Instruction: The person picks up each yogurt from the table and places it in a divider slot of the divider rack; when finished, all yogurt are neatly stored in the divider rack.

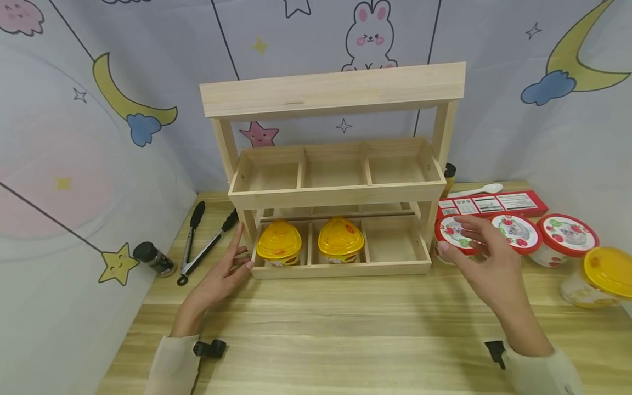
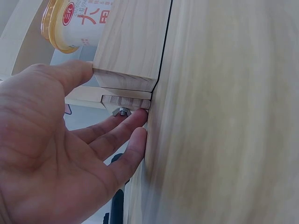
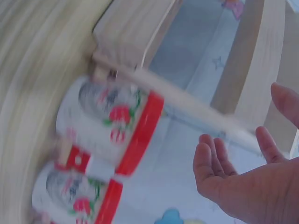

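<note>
A two-tier wooden shelf [image 1: 336,196] stands at the back of the table. In its lower tray, a yellow-lidded tub [image 1: 278,241] sits in the left compartment and another yellow-lidded tub [image 1: 340,238] in the middle one. My left hand [image 1: 224,280] rests at the shelf's lower left corner. In the left wrist view its thumb touches the front corner, with the other fingers along the side near a wing nut [image 2: 123,112]. My right hand [image 1: 496,269] hovers over a red-lidded tub [image 1: 450,226], fingers loosely bent and holding nothing; the right wrist view shows it apart from the tubs.
Two more red-lidded tubs [image 1: 568,236] and a yellow-lidded tub [image 1: 609,274] stand at the right. Behind them lie a red box [image 1: 494,204] and a white spoon [image 1: 481,190]. Black-tipped tongs [image 1: 204,249] and a black-capped jar [image 1: 155,259] lie left of the shelf.
</note>
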Available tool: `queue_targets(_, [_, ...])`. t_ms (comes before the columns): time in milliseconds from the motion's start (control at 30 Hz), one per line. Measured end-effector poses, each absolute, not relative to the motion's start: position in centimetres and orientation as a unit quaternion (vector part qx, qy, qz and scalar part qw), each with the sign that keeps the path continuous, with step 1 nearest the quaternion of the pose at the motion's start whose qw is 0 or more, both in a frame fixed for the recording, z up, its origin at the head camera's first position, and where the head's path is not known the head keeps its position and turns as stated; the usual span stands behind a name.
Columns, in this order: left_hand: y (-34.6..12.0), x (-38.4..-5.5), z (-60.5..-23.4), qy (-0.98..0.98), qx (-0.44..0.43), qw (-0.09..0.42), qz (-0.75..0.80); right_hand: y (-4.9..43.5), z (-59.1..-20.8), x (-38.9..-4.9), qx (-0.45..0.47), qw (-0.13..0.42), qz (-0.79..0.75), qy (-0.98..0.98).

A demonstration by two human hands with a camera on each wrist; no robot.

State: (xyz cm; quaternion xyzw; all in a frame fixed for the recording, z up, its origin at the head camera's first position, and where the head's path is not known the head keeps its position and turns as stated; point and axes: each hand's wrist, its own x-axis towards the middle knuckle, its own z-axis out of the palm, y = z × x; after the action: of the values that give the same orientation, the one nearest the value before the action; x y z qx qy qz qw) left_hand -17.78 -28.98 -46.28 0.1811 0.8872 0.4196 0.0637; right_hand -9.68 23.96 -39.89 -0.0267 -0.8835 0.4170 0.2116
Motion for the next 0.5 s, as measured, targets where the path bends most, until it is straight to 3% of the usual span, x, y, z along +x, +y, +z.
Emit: queue_targets(500, [-29.0,-17.8,-46.3,0.886,0.182,0.067,0.421,31.1,-38.9,-8.0,-0.15,0.248,0.391,-0.874])
